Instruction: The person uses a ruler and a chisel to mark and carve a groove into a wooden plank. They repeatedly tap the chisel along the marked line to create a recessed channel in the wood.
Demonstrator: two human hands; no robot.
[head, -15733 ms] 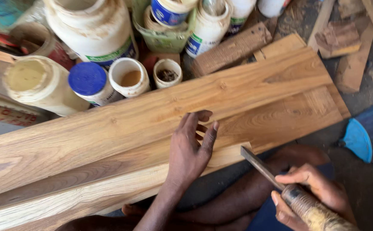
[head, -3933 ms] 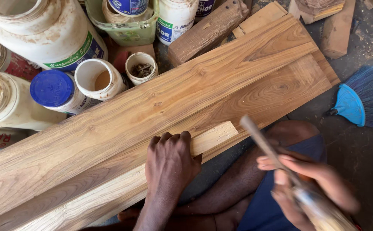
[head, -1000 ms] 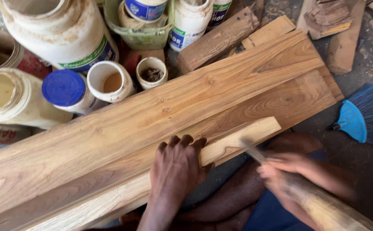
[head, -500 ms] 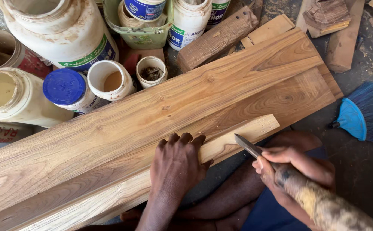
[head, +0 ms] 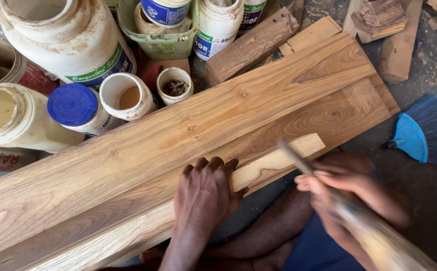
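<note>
A pale, narrow wooden strip (head: 258,168) lies under the flattened left hand (head: 203,198); the blurred right hand (head: 348,190) grips a chisel (head: 298,158) just beside it.

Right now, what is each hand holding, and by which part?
Right hand grips a blurred chisel-like tool by its handle. Left hand holds nothing; it presses on the narrow wood strip.
</note>
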